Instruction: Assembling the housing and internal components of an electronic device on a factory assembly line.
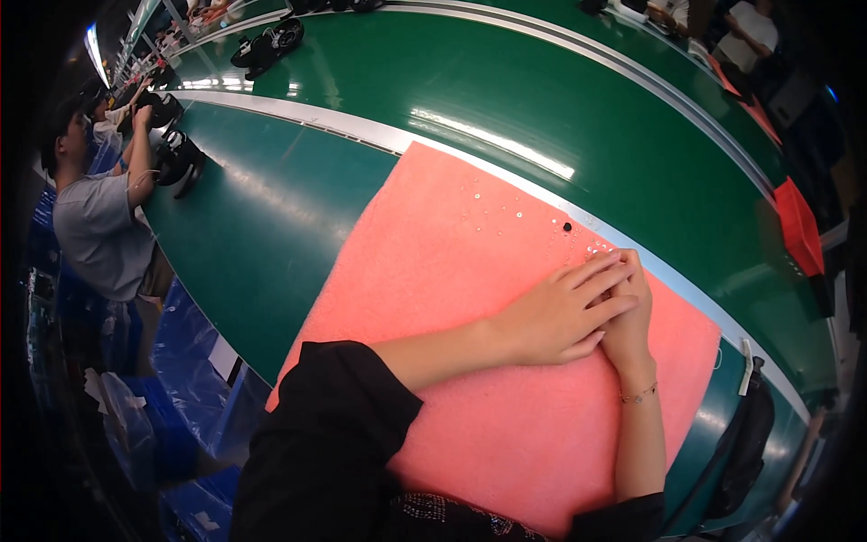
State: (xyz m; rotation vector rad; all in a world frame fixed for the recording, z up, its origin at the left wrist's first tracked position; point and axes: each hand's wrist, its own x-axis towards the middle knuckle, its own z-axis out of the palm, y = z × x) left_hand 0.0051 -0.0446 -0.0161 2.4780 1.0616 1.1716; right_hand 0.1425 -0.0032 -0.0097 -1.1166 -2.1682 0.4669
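Note:
My left hand [562,312] lies across my right hand [629,316], its fingers stretched out and slightly apart. The right hand's fingers bend beneath the left ones and are mostly hidden, so whether they hold anything does not show. Both hands rest over a pink fleecy cloth [470,298] spread on the green bench. Just beyond the fingertips are a small round black piece [567,227] and several tiny shiny bits [596,247]. More small pale ring-like bits [519,215] are scattered toward the cloth's far corner. A thin bracelet [638,395] circles my right wrist.
Past a metal rail runs a green conveyor belt [506,81] carrying a black device [268,47]. At left, a person [104,212] handles black items [179,163]. Blue plastic-lined bins [194,361] stand below. A red bin [798,226] and a black bag [750,443] are at right.

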